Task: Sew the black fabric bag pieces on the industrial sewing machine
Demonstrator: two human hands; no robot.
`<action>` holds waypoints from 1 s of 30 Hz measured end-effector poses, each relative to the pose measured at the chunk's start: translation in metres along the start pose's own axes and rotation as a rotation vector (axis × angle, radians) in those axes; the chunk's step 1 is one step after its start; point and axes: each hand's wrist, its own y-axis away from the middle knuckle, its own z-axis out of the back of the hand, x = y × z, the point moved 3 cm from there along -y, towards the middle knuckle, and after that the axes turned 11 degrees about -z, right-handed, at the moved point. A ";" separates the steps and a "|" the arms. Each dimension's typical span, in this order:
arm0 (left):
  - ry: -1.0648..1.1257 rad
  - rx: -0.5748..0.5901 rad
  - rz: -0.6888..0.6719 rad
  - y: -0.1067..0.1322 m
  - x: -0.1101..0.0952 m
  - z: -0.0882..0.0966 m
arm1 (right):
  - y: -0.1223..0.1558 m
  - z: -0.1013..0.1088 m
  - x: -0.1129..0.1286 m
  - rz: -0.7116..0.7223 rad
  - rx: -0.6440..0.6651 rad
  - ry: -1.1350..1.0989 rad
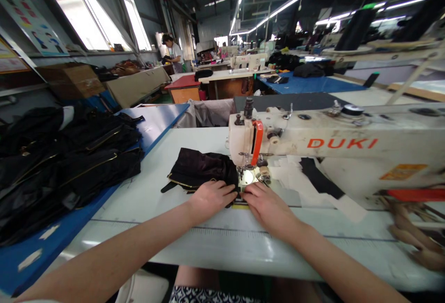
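Observation:
A black fabric piece with a gold zipper (208, 166) lies on the pale sewing table, its right end under the head of a white sewing machine (239, 143). My left hand (212, 197) presses on the right part of this piece, fingers close together and gripping its near edge. Just right of the needle area, my right hand (262, 203) has its fingers bent down at the fabric's edge, fingertips almost meeting those of the left. Whatever sits beneath the fingertips is mostly hidden. A lit metal plate (247, 177) shows behind the hands.
A heap of black zippered pieces (69, 164) covers a blue table (156, 124) on the left. White paper scraps (292, 177) and a black strip (320, 177) lie under the machine arm. A person (172, 52) stands far back near the windows.

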 end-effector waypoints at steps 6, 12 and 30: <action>-0.004 0.002 0.089 -0.009 -0.005 0.000 | -0.006 0.001 -0.006 0.030 0.011 0.043; 0.005 0.039 0.153 -0.023 -0.004 -0.003 | -0.013 0.003 -0.017 0.064 -0.012 0.062; 0.054 0.140 -0.007 -0.030 0.010 -0.002 | -0.016 -0.001 -0.021 0.033 -0.046 0.138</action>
